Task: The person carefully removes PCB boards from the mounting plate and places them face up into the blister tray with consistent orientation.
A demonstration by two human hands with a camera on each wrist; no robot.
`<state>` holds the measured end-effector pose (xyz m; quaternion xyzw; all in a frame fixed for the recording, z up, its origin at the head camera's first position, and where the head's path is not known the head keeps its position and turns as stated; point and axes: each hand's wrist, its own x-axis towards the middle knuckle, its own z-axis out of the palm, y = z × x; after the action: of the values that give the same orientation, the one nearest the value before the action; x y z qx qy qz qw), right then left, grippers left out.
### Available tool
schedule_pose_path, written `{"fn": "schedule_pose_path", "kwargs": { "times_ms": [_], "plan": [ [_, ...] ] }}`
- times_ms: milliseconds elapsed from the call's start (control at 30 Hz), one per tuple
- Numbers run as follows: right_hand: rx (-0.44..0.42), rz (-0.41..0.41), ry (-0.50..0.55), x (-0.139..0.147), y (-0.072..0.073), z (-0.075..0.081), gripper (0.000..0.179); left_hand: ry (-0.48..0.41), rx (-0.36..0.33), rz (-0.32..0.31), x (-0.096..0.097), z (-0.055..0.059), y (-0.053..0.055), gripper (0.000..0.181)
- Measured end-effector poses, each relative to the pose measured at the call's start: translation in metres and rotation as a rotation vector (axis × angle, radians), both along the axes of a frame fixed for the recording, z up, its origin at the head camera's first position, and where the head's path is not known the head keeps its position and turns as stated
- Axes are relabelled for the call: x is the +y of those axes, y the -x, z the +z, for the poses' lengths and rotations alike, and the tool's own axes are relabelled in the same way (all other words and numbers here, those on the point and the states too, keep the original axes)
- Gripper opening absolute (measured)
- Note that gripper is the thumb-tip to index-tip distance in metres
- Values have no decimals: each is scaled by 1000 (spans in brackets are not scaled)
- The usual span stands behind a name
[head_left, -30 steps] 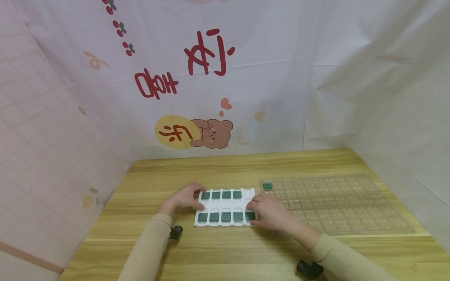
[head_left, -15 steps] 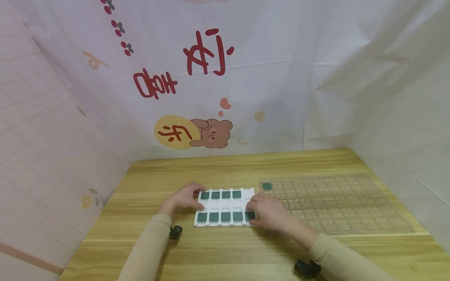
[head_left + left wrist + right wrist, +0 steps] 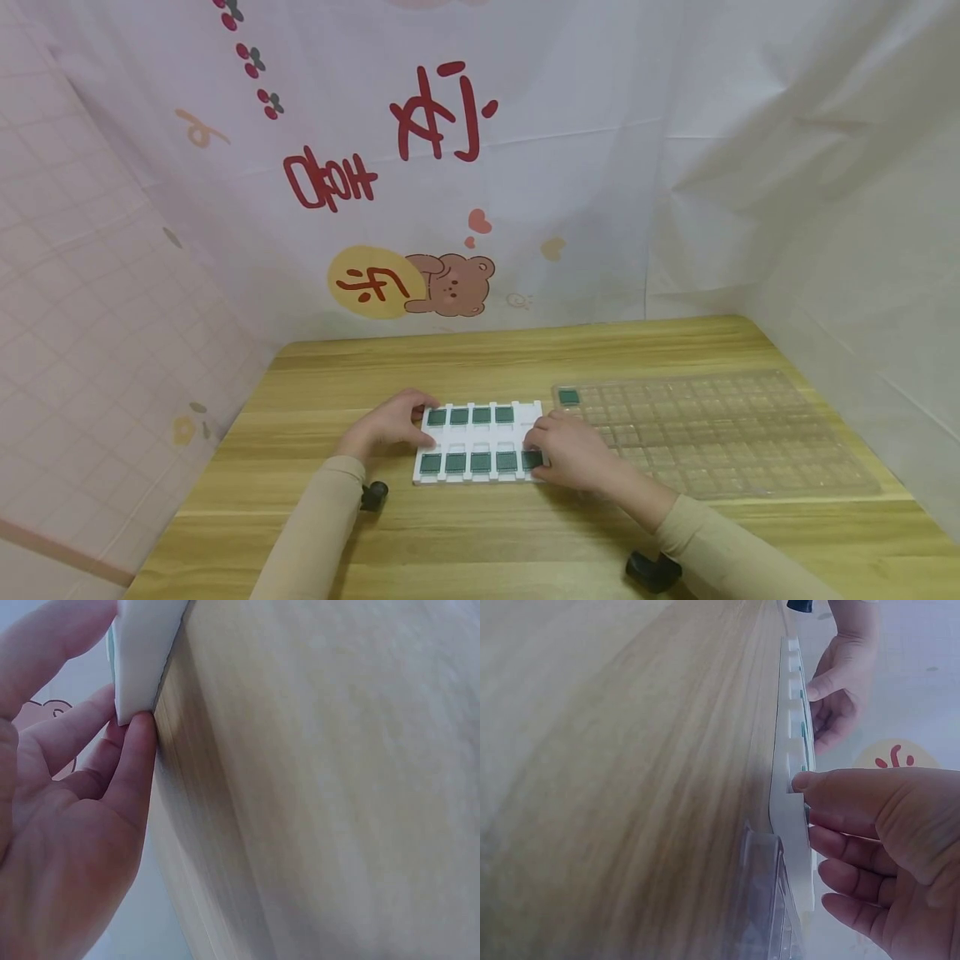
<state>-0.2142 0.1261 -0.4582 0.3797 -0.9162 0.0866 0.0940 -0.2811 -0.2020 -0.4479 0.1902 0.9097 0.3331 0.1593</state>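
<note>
A white slotted tray (image 3: 480,434) lies on the table with green square chips in two rows. The far row's rightmost slot shows bare white. My left hand (image 3: 386,422) holds the tray's left end, thumb toward the middle, fingers at the far corner; the left wrist view shows the fingertips against the tray edge (image 3: 146,664). My right hand (image 3: 573,451) is at the right end, with thumb and forefinger at the near-right green chip (image 3: 531,460), partly hidden by the fingers. In the right wrist view the thumb (image 3: 805,781) sits at a notch in the tray, other fingers curled above it.
A large clear plastic tray (image 3: 697,433) with many compartments lies to the right, close beside the white tray. One green chip (image 3: 569,397) sits in its far-left compartment. Black wrist devices (image 3: 654,572) hang below both forearms. Printed cloth (image 3: 570,167) encloses the table's back and sides.
</note>
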Motion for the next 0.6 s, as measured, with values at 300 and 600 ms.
{"fn": "schedule_pose_path", "kwargs": {
  "times_ms": [300, 600],
  "plan": [
    [3, 5, -4, -1, 1, 1, 29, 1, -9, 16, -2, 0, -2, 63],
    [-8, 23, 3, -1, 2, 2, 26, 18, -3, 24, -1, 0, -2, 62]
  ]
}}
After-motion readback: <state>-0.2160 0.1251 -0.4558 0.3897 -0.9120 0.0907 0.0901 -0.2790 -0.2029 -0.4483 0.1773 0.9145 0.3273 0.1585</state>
